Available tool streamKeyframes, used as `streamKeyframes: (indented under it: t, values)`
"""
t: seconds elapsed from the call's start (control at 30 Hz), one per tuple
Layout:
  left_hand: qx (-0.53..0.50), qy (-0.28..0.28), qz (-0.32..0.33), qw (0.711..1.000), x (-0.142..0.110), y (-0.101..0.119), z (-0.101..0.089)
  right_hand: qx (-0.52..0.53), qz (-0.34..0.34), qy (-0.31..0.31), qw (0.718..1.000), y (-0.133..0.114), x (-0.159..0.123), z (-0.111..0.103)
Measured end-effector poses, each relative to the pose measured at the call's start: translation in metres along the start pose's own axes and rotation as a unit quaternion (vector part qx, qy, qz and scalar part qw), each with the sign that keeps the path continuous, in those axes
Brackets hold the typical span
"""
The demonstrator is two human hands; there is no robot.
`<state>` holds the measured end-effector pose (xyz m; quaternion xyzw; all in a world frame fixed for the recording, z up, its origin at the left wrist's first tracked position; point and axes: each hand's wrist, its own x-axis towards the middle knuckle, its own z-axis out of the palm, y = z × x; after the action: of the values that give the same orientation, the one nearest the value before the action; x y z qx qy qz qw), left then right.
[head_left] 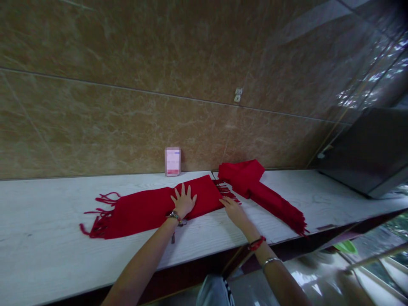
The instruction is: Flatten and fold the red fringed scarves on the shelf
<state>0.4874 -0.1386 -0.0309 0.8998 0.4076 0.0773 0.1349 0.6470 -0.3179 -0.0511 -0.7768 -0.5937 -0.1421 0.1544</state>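
A red fringed scarf (137, 212) lies lengthwise on the white wood-grain counter. Its right part is folded over, and fringe shows from beneath the folded edge. My left hand (185, 203) rests flat on the scarf with fingers spread. At the scarf's right-hand fold, my right hand (235, 212) has its fingers closed on the edge near the fringe; the fingertips are partly hidden. To the right lies a second red scarf (251, 185), loosely bent over itself, with one fringed end toward the counter's front edge.
A phone (172, 161) with a blurred screen leans upright against the brown tiled wall (127, 123). A small white hook (238, 94) is fixed there. On the right, a dark box-shaped appliance (366, 148) stands on the white counter (47, 221). A green basin (346, 246) sits lower down at right.
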Motion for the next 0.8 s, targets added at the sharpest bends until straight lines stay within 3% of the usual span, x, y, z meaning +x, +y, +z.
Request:
streamKeyframes:
  t: [0.1,0.23,0.3,0.4,0.5,0.57,0.8]
  values:
    - [-0.008,0.014,0.008,1.000,-0.001,-0.002,0.000,0.028,0.016,-0.009,0.999,0.003,0.010,-0.010]
    - [-0.001,0.056,0.054,0.997,0.001,-0.002,-0.005,0.027,0.009,0.036,0.999,-0.008,0.059,-0.029]
    - [0.003,0.075,0.069,0.995,0.003,-0.003,-0.006,0.020,-0.024,0.031,0.999,-0.023,0.087,-0.028]
    - [0.003,0.057,0.068,0.996,0.007,-0.005,-0.003,-0.013,-0.057,-0.042,0.997,-0.046,0.114,-0.008]
    - [-0.001,0.030,0.055,0.998,0.010,-0.008,0.001,-0.035,-0.045,-0.106,0.993,-0.052,0.118,0.017]
    - [-0.001,0.025,0.052,0.998,0.011,-0.009,0.003,-0.038,-0.023,-0.113,0.993,-0.046,0.115,0.029]
    - [-0.001,0.043,0.052,0.998,0.010,-0.010,0.006,-0.055,0.038,-0.115,0.991,-0.016,0.111,0.037]
